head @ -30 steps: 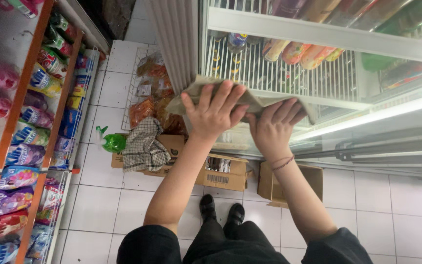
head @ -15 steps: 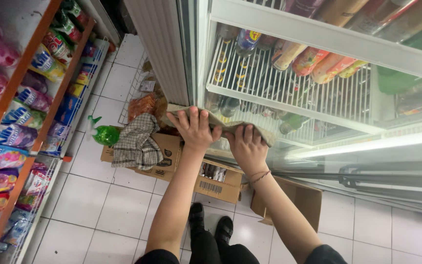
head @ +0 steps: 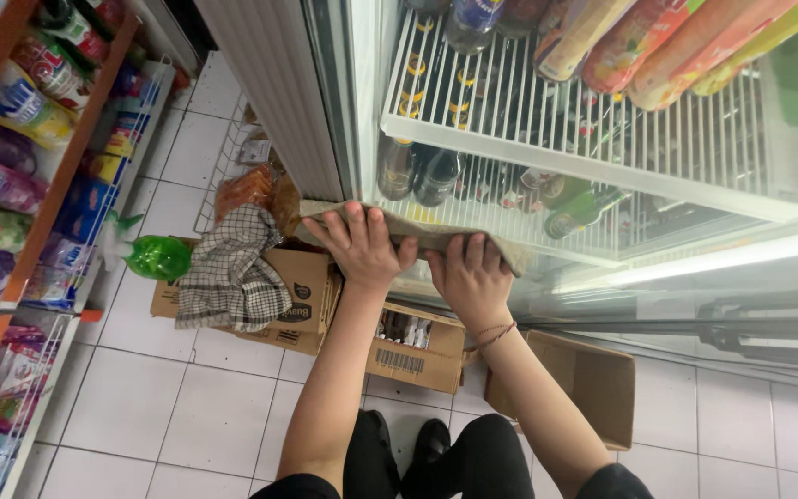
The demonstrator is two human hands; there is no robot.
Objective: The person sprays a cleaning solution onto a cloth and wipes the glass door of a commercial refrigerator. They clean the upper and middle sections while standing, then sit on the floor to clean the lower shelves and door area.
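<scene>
Head view: both hands have slid down the fridge's glass door point(head: 602, 277) since a second ago, and the grey cloth point(head: 417, 231) now sits low on the pane, level with the lower bottle shelf, so the wiping looks to have covered the upper glass and reached the bottom stretch. The left hand point(head: 359, 248) lies flat, fingers spread, pressing the cloth to the glass. The right hand point(head: 473, 282) presses just beside it, fingers closer together, a thread bracelet at the wrist. Both arms reach forward, nearly straight. Below, a checked towel point(head: 230, 273) drapes over a cardboard box point(head: 302, 296).
</scene>
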